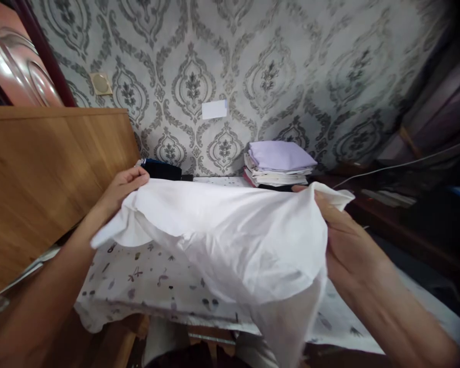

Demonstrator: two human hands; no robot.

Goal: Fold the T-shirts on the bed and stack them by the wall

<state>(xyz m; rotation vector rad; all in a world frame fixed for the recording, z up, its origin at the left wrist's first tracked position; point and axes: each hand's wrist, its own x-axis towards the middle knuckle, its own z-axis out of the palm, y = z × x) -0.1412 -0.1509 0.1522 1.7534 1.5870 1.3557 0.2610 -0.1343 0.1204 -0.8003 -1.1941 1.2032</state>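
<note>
A thin white cloth (222,220) is stretched between my two hands above the table, its lower part hanging in loose folds toward me. It may be a garment, but its shape is too crumpled to tell. My left hand (122,189) pinches its upper left edge, and a pointed flap droops below that grip. On the other side my right hand (341,235) is closed on the upper right edge, with the thumb side partly covered by the fabric. Below lies a white tablecloth (138,281) with a small printed pattern.
Folded cloths, lilac on top (281,156), are stacked at the table's back right. Dark folded fabric (163,169) lies at the back left. A wooden cabinet (53,174) borders the left side. Behind stands a patterned wall (191,66); a thin cable (398,164) crosses the right.
</note>
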